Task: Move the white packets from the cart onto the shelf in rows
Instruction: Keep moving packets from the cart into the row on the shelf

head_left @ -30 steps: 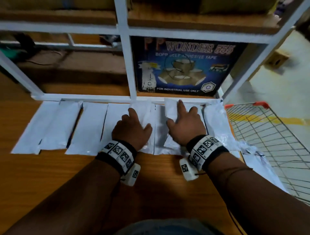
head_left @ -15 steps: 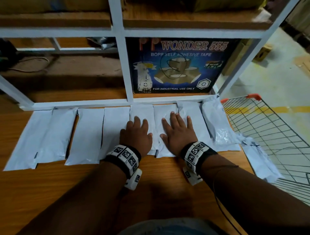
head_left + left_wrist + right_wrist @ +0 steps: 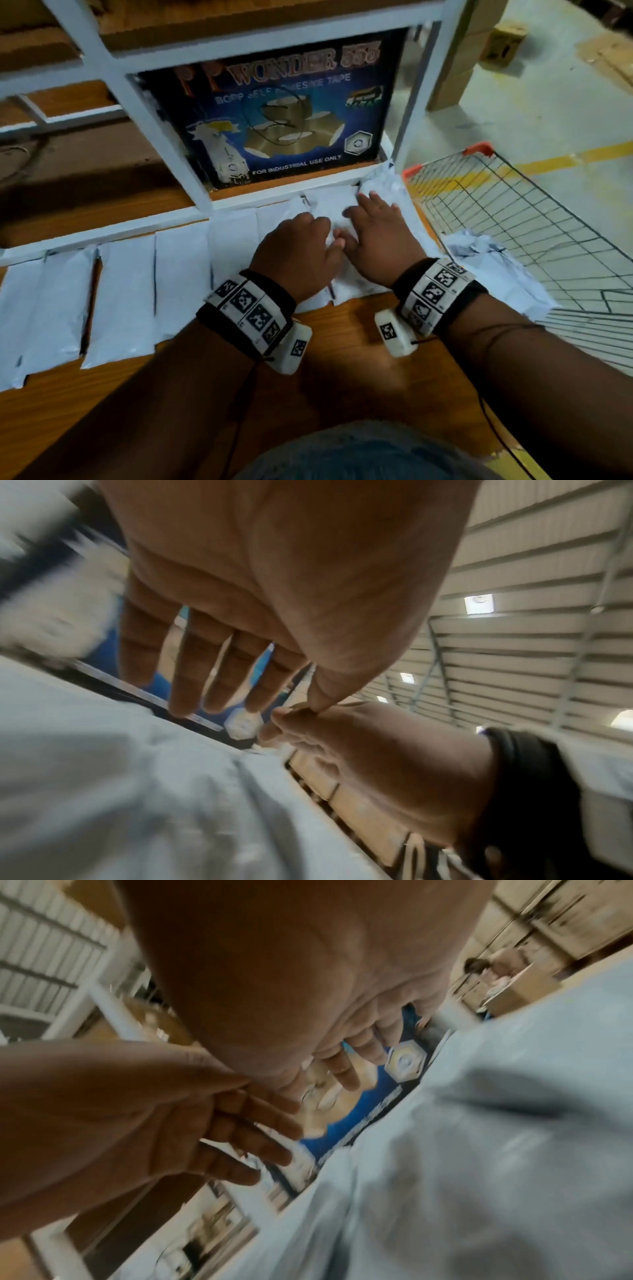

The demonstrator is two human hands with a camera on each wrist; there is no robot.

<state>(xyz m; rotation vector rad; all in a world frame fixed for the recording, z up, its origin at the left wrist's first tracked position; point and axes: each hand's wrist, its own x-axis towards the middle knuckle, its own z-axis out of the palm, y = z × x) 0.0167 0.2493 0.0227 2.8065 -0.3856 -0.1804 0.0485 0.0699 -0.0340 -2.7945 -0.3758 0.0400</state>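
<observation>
packets [image 3: 123, 294]: smooth plastic | shelf [image 3: 308, 394]: wood | cart [image 3: 534, 219]: metal wire

Wooden shelf [image 3: 342, 359]: white packets [image 3: 123, 291] flat in row, side by side, near back rail.

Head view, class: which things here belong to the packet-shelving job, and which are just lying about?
Job: packets, shelf, cart, left hand, right hand.
Lying about: tape box, cardboard boxes.
</observation>
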